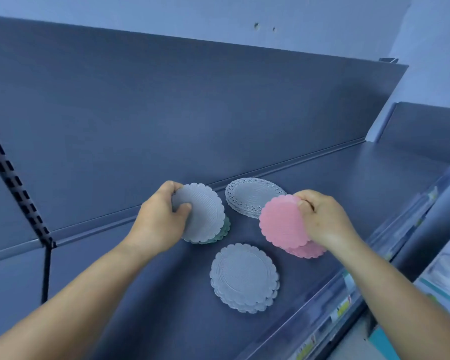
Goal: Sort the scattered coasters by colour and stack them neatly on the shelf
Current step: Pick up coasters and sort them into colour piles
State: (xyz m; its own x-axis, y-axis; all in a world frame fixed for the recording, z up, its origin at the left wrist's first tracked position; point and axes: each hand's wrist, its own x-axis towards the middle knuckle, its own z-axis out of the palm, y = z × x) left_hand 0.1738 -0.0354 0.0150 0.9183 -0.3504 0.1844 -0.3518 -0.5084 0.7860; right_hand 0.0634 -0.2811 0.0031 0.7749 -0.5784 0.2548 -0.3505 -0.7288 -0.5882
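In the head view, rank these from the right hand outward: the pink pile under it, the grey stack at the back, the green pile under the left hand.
1. Pink pile: directly beneath the right hand.
2. Grey stack at the back: just to its left, by the back ledge.
3. Green pile: farthest, under the left hand's grey coaster.

**Fig. 1.** The person's two arms, seen from the head camera above the dark blue-grey flat metal shelf (348,178).

**(a)** Left hand (159,219), over the shelf's back-left part: bare, with a short, trimmed thumbnail showing.

**(b)** Right hand (322,222), over the shelf's right part: bare, with knuckles and finger creases showing.

**(c)** Both forearms, crossing the shelf's front edge: bare along their whole visible length, smooth and slender, widening toward the elbows. The wrists are uncovered.

Blue-tinted light lies over both arms. Whether sleeves begin above the elbows cannot be told.
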